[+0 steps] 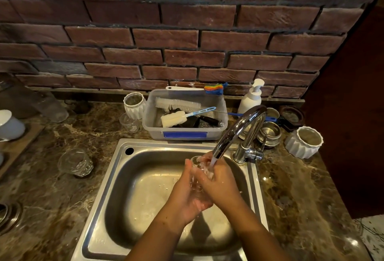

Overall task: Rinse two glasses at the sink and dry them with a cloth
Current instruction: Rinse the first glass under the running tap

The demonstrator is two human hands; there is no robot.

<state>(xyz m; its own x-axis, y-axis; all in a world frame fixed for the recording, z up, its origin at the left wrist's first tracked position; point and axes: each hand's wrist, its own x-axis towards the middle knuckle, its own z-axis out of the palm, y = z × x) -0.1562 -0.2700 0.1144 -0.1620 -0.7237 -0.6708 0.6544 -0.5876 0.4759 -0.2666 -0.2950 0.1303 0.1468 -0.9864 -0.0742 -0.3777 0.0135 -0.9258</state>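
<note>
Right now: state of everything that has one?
Tap: running.
Glass in hands: held under the stream by left hand and right hand.
Second glass: upright on counter, left of sink.
Sink: undrained water not visible.
Brush tub: open, brushes inside.

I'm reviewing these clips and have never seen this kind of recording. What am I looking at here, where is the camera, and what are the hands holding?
There is no machine here: a person wears a wide-angle camera on the head, so you look down at their own two bare arms. Both hands are over a steel sink, under water running from the tap. The left hand and the right hand together hold a clear glass, rinsing it. On the marble counter, left of the sink, stands a second glass. Behind the sink sits a plastic tub of brushes, with a soap pump beside it. I see no drying cloth.
</note>
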